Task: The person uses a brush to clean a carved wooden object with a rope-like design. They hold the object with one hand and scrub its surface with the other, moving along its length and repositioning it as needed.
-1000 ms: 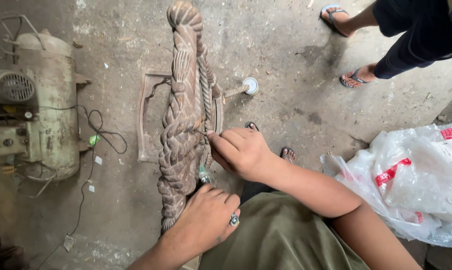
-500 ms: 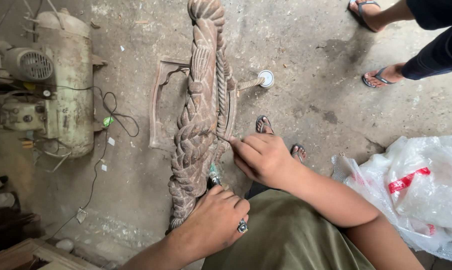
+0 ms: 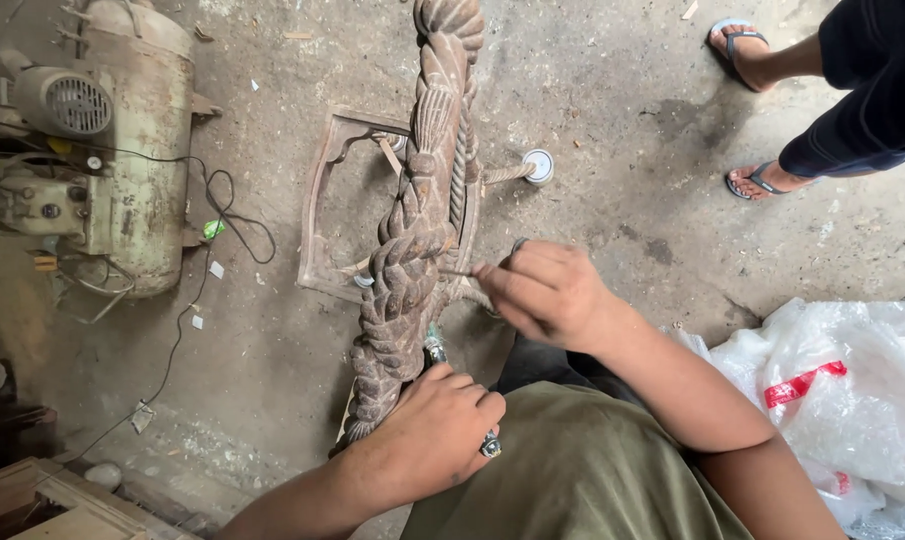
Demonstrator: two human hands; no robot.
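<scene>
The carved wooden post (image 3: 412, 230) was laid with its long axis near-to-far. Its near end was gripped by the left hand (image 3: 437, 430). A thin tool (image 3: 455, 272) was pinched in the right hand (image 3: 547, 290), tip touching the post's right flank.

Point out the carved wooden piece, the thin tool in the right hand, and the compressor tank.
carved wooden piece (image 3: 412, 240), head view, braided middle section.
thin tool (image 3: 456, 272), head view, bare shaft beyond the fingertips.
compressor tank (image 3: 142, 150), head view, side of the pale cylinder.
</scene>
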